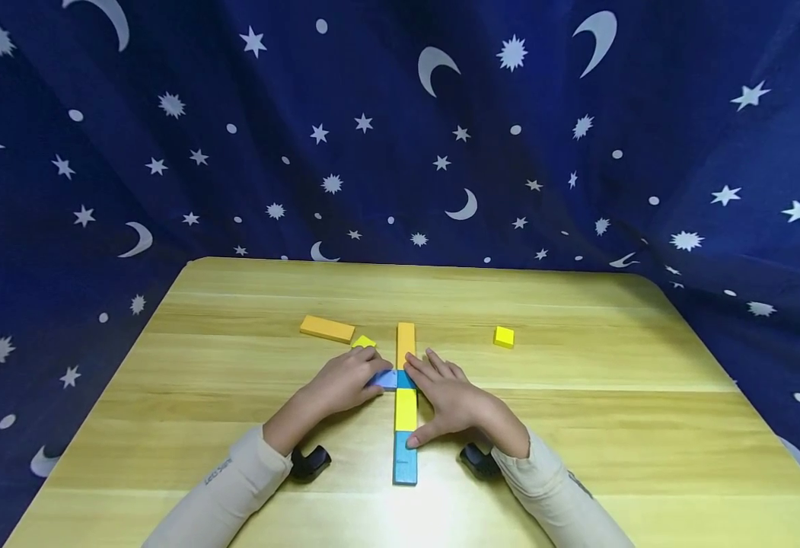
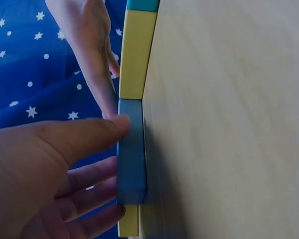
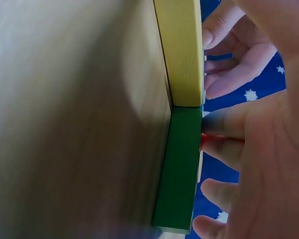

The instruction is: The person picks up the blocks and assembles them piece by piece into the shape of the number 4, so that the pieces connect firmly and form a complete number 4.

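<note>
Green block [image 3: 180, 167] against yellow block [image 3: 183, 55]

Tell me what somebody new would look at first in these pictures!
Probably the dark blue cloth behind the table, covered in pale moons and stars. Next, the bright line of orange, blue and yellow blocks on the table, with the left hand pinching a light blue block at its left side and the right hand touching it from the right.
</note>
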{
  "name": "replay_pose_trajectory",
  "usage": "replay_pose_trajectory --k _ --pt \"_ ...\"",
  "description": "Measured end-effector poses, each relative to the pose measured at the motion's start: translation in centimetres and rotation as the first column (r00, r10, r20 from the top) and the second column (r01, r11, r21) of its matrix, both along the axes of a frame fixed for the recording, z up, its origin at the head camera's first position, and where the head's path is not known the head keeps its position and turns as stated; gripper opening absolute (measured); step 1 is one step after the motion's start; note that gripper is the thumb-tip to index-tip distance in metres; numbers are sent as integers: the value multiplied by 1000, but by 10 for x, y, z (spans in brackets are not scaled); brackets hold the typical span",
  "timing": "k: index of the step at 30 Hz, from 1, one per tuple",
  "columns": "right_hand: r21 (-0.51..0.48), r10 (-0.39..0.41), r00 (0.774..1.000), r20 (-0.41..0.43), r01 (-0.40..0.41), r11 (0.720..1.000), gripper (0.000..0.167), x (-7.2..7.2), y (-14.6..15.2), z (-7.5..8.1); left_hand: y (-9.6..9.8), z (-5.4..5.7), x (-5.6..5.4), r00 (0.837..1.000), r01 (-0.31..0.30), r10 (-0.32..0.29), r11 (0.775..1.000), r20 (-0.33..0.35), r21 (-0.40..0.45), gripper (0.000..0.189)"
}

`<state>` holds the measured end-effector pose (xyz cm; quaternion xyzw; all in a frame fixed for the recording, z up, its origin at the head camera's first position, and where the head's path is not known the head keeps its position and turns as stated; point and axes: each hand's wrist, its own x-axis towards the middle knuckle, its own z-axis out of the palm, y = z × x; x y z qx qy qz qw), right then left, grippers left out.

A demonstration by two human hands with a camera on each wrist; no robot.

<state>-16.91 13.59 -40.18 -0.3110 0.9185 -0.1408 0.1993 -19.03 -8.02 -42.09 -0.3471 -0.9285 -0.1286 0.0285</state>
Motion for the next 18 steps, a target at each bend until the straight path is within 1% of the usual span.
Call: replay_pose_trajectory --k 4,8,12,18 --pt "-8 -3 1000 0 3 1000 110 0 0 1 -3 3 -3 1000 -19 18 999 26 36 36" --pt "-4 -3 1000 -7 3 1000 110 -1 1 1 -7 4 -8 999 -40 40 996 0 76 36" --pt "-9 7 1000 1 -7 1000 110 -2 0 0 -12 4 -13 998 -50 53 995 -28 89 37" --pt "-1 7 1000 2 -7 1000 111 -3 -2 0 -18 2 -17 998 -65 67 993 -16 95 38"
